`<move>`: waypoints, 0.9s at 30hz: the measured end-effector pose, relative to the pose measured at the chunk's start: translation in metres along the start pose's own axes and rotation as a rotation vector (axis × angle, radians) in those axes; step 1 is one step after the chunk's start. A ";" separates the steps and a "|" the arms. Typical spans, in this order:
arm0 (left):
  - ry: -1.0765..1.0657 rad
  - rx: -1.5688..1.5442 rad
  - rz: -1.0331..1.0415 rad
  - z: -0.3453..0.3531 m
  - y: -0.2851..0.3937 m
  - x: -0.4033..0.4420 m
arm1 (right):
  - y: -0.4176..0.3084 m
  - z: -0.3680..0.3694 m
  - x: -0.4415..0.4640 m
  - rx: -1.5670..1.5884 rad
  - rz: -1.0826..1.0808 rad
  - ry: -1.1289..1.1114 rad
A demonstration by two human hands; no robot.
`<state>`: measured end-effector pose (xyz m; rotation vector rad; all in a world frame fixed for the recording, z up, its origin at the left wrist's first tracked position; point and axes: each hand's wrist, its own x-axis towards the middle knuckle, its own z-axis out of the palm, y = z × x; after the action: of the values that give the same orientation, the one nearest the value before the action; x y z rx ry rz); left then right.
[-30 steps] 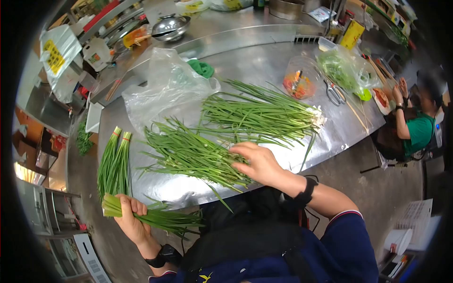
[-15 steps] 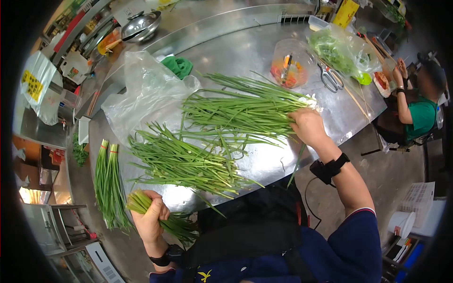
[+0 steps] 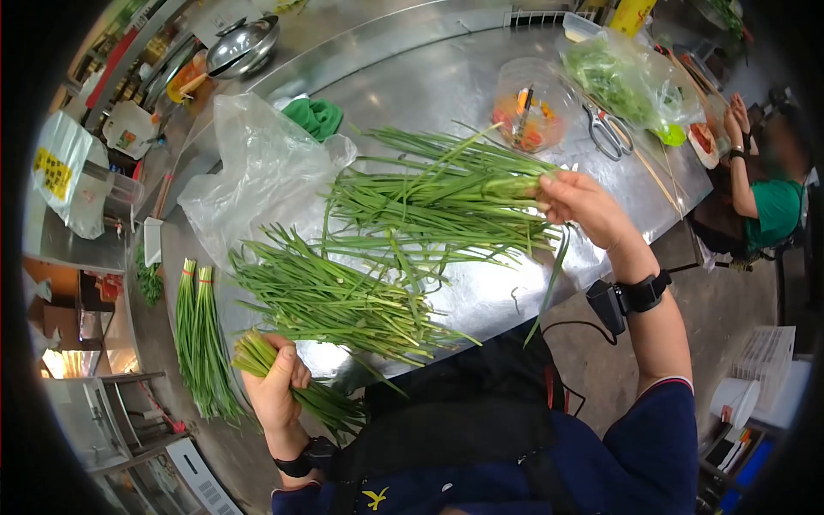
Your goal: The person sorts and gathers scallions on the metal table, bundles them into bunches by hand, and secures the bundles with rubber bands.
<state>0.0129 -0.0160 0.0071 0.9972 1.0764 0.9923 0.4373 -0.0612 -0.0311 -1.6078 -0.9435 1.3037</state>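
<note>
My left hand [image 3: 276, 386] is closed around a bunch of green stalks [image 3: 330, 407] near the table's front edge, cut ends pointing left. My right hand [image 3: 577, 202] pinches the pale ends of a few stalks at the right end of the upper pile of long green stalks [image 3: 438, 202]. A second, looser pile [image 3: 335, 296] lies nearer to me, between my hands. Two bunches tied with red bands [image 3: 203, 343] lie at the table's left edge.
Behind the piles are a clear plastic bag [image 3: 253, 163], a green cloth [image 3: 314, 118], a tub with red and orange contents [image 3: 530, 116], scissors [image 3: 608, 133] and a bag of greens [image 3: 618, 86]. A person in a green top [image 3: 771, 210] sits at the right.
My right hand has moved from the nearer pile to the right end of the upper pile and taken hold of stalks there. My left hand has shifted right, still holding its bunch.
</note>
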 end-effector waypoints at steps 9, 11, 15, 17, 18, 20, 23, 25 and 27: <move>-0.023 0.022 -0.033 -0.006 -0.007 0.000 | 0.020 -0.003 -0.027 -0.853 -0.272 0.548; -0.025 0.008 -0.046 -0.003 -0.006 0.002 | 0.024 0.005 -0.030 -0.809 -0.277 0.498; -0.076 0.021 -0.045 0.002 -0.008 0.003 | 0.036 0.036 -0.024 -0.885 -0.410 0.382; -0.071 0.022 -0.034 0.003 -0.007 0.003 | 0.037 0.048 -0.019 -0.954 -0.430 0.369; -0.069 0.027 -0.030 0.002 -0.007 0.002 | 0.038 0.053 -0.017 -1.009 -0.468 0.419; -0.058 0.035 -0.029 0.000 -0.007 0.000 | 0.046 0.057 -0.009 -1.053 -0.517 0.508; -0.059 0.032 -0.043 0.000 -0.009 0.000 | 0.051 0.047 0.002 -1.045 -0.496 0.398; -0.030 0.029 -0.040 0.001 -0.010 0.001 | 0.043 0.038 0.005 -0.785 -0.397 0.273; -0.032 0.028 -0.037 0.000 -0.011 0.003 | 0.031 0.027 0.008 -0.521 -0.303 0.145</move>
<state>0.0148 -0.0161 -0.0042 1.0091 1.0814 0.9311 0.4139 -0.0615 -0.0656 -1.8205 -1.4510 0.7568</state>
